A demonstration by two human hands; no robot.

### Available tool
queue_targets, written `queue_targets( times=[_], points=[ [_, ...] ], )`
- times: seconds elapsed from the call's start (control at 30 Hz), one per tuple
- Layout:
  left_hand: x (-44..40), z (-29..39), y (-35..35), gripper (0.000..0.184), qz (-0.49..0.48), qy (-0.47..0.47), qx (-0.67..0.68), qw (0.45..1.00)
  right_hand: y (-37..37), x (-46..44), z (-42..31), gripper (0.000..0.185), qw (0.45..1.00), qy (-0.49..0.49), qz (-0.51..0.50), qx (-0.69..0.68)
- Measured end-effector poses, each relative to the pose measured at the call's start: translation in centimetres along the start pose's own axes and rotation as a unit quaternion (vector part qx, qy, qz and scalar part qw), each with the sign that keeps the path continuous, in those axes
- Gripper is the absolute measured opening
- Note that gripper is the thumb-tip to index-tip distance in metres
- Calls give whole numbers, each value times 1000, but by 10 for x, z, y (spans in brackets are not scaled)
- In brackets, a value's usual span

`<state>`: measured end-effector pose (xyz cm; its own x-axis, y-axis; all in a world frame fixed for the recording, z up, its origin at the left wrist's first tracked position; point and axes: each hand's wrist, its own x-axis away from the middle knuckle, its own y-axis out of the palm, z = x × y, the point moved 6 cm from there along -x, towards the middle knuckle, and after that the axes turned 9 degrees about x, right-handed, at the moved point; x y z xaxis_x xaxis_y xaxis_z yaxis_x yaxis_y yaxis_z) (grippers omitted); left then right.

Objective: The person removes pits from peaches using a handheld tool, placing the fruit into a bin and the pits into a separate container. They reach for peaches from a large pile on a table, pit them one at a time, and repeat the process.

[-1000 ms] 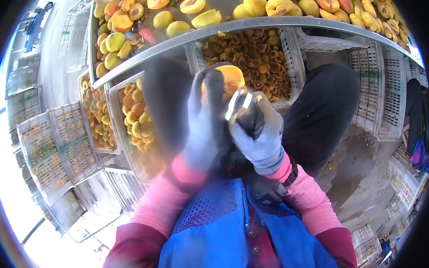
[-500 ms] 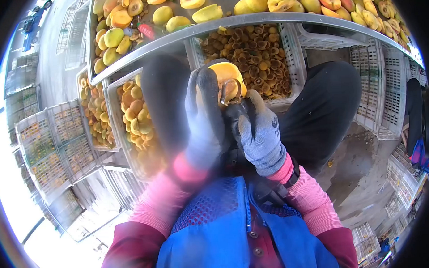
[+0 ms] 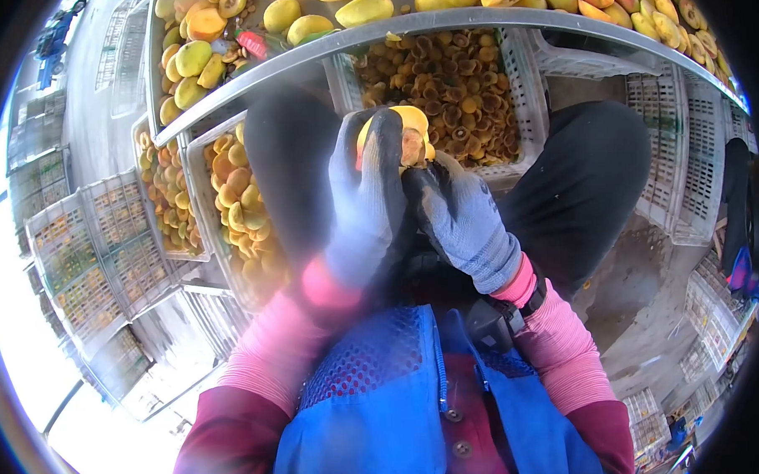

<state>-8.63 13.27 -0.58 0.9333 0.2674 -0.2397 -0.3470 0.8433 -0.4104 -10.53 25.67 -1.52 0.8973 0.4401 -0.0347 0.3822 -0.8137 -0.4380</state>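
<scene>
My left hand (image 3: 363, 187), in a grey-blue glove with dark fingers, is closed around a yellow peach half (image 3: 415, 117). A brownish, rough pit area shows at the middle of its cut face. My right hand (image 3: 465, 221), gloved alike, is closed against the lower edge of the peach. Its fingers wrap a small pitting tool, whose curved metal blade shows in the earlier frame; now the tool is hidden by the fingers and fruit. Both hands are above my lap, just in front of a white crate (image 3: 530, 106) of brown, cup-shaped scraps (image 3: 441, 93).
A metal-edged table (image 3: 323, 48) crosses ahead, bearing peaches (image 3: 193, 58) and a red-labelled item (image 3: 252, 45). Crates of peach halves (image 3: 243, 196) stand at my left. Empty-looking crates (image 3: 660, 135) are at right, and stacked crates (image 3: 79, 247) farther left. My knees flank the scrap crate.
The peach half has turned and tilted in my left hand, and the curved blade has gone out of sight. My right hand has shifted slightly, its wrist lower and farther right.
</scene>
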Motion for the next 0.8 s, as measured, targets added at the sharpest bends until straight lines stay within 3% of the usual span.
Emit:
queue_targets(
  times=[0.03, 0.1, 0.17, 0.2, 0.23, 0.33, 0.4, 0.47, 0.57, 0.67, 0.7, 0.8],
  points=[
    [0, -4, 1, 28, -22, -17, -6, 1000, 1, 0, 2, 35, 1000, 3, 2, -6],
    [-4, 1, 0, 29, -59, 98, -104, 988, 10, 1, 14, 36, 995, 61, -55, -57],
    [-9, -14, 1, 28, -88, -25, 15, 996, 19, 6, 24, 36, 985, 108, -96, -98],
    [-11, -21, 5, 27, -80, -181, 134, 971, 24, 9, 30, 36, 980, 126, -108, -114],
    [-9, -26, 9, 26, -30, -328, 241, 913, 29, 12, 34, 35, 974, 143, -120, -130],
    [-5, -31, 8, 23, -13, -303, 237, 923, 39, 22, 38, 34, 929, 224, -111, -272],
    [-4, -34, 8, 23, -3, -279, 250, 927, 44, 22, 39, 33, 913, 225, -102, -325],
    [-4, -33, 8, 23, 11, -260, 256, 931, 43, 21, 39, 31, 934, 175, -105, -293],
    [-6, -42, 9, 27, -46, -267, 233, 934, 38, 17, 38, 29, 979, 81, -121, -142],
    [-3, -46, 8, 26, -63, -328, 249, 909, 37, 17, 41, 27, 986, 78, -125, -81],
    [0, -46, 9, 23, -28, -376, 293, 879, 39, 20, 38, 25, 987, 49, -128, -78],
    [3, -44, 12, 20, 53, -306, 375, 873, 49, 24, 40, 24, 978, 66, -146, -134]
  ],
)
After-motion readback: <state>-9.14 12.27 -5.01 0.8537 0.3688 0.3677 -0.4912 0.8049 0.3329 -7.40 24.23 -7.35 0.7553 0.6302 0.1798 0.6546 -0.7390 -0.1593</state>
